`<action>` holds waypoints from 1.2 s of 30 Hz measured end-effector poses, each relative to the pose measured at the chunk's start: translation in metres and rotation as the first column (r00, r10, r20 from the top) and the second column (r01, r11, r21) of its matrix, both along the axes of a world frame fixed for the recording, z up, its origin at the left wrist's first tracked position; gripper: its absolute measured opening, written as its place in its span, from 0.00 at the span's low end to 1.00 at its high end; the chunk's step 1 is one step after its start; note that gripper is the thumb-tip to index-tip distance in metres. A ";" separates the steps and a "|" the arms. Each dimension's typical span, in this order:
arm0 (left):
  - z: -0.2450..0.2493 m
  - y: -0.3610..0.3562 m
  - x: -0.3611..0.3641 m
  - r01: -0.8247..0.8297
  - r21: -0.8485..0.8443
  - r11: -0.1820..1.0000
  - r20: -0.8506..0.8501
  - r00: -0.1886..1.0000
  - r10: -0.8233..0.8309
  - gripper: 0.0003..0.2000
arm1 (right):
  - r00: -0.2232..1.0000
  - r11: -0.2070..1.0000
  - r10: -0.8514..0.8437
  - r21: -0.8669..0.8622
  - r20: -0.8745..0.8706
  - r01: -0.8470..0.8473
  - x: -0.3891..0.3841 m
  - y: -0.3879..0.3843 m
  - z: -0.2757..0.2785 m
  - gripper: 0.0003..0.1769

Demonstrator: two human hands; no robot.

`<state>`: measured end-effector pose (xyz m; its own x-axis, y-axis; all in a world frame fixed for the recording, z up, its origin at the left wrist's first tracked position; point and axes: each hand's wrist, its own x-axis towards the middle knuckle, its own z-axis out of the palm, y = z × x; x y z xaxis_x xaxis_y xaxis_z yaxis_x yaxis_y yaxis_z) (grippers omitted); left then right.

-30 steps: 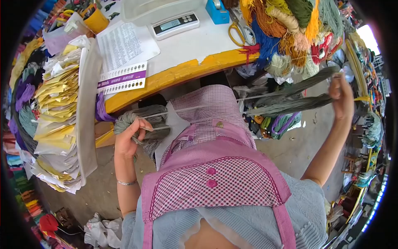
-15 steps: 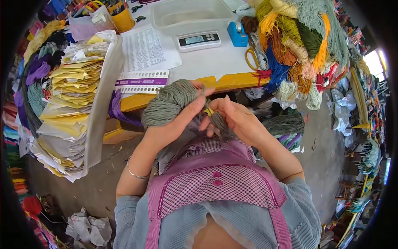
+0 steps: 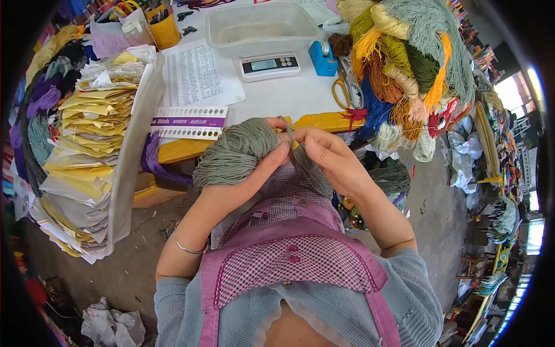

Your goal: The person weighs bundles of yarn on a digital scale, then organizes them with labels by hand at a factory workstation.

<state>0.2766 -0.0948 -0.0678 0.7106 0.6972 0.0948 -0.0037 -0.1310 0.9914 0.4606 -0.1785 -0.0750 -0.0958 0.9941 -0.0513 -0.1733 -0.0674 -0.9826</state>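
Note:
A thick hank of grey-green yarn (image 3: 234, 151) is gathered in front of my lap, its large looped end to the left. My left hand (image 3: 261, 171) is wrapped round its narrowed part, with the thumb along the near side. Closed beside it, my right hand (image 3: 334, 161) pinches yarn at the narrow part, where a strand runs up between the two hands. A small yellow piece (image 3: 295, 144) shows at the right fingertips; what it is, I cannot make out. Below the hands hangs the hank's loose tail (image 3: 311, 172).
Ahead on the table are a digital scale (image 3: 269, 66), a clear plastic tub (image 3: 263, 29), a blue tape dispenser (image 3: 322, 58), scissors (image 3: 341, 92) and a printed sheet (image 3: 193, 75). Colourful yarn (image 3: 404, 69) is heaped right. A bin of yellow envelopes (image 3: 118, 191) stands left.
My right fingers have closed in on the yarn beside my left hand, from more spread before. The yellow piece is now mostly covered. The view has shifted slightly.

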 end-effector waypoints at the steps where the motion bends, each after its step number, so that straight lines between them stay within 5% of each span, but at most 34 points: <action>1: -0.001 0.002 0.002 -0.013 0.139 0.990 -0.011 1.000 0.015 0.13 | 1.000 1.000 0.004 -0.001 0.003 -0.004 -0.001 0.001 0.001 0.28; 6: -0.014 0.004 0.004 -0.055 0.431 0.901 0.026 0.999 0.048 0.12 | 0.974 0.999 0.049 0.013 -0.222 -0.048 0.004 0.003 0.001 0.23; 11: -0.013 0.003 0.005 -0.120 0.556 0.822 0.024 0.992 0.128 0.10 | 0.992 0.995 -0.104 0.002 -0.077 0.105 0.001 0.003 -0.005 0.20; 12: -0.007 0.003 0.004 -0.119 0.555 0.823 0.022 0.991 0.129 0.10 | 0.992 0.996 -0.092 -0.003 -0.091 0.092 -0.001 0.003 -0.006 0.19; 14: 0.006 0.001 0.002 -0.055 0.136 0.989 -0.047 0.997 0.062 0.08 | 0.995 1.000 -0.010 -0.016 -0.102 0.008 -0.003 0.002 -0.002 0.17; 15: -0.002 0.007 0.002 -0.085 0.493 0.866 -0.022 0.994 0.110 0.08 | 0.991 0.997 0.071 -0.025 -0.112 -0.074 -0.004 0.002 0.000 0.16; 18: -0.005 0.013 -0.005 -0.012 0.665 0.747 -0.071 0.994 0.080 0.08 | 0.998 0.993 0.066 -0.095 -0.024 -0.068 -0.005 -0.001 0.010 0.14; 22: -0.017 0.016 -0.008 0.020 0.689 0.725 -0.074 0.996 0.042 0.08 | 0.991 0.986 0.131 -0.105 -0.003 -0.130 -0.005 0.002 0.003 0.12; 27: -0.014 0.018 -0.012 0.101 0.861 0.498 -0.161 0.984 0.080 0.08 | 0.982 0.969 0.131 -0.192 -0.140 -0.156 -0.005 0.003 0.008 0.13; 28: -0.010 0.015 -0.012 0.089 0.788 0.609 -0.185 0.978 0.097 0.09 | 0.969 0.961 0.135 -0.212 -0.209 -0.179 -0.005 0.004 0.009 0.13; 36: -0.015 0.017 -0.013 0.048 0.785 0.618 -0.117 0.991 0.071 0.08 | 0.989 0.955 0.135 -0.257 -0.063 -0.147 -0.008 0.009 0.015 0.12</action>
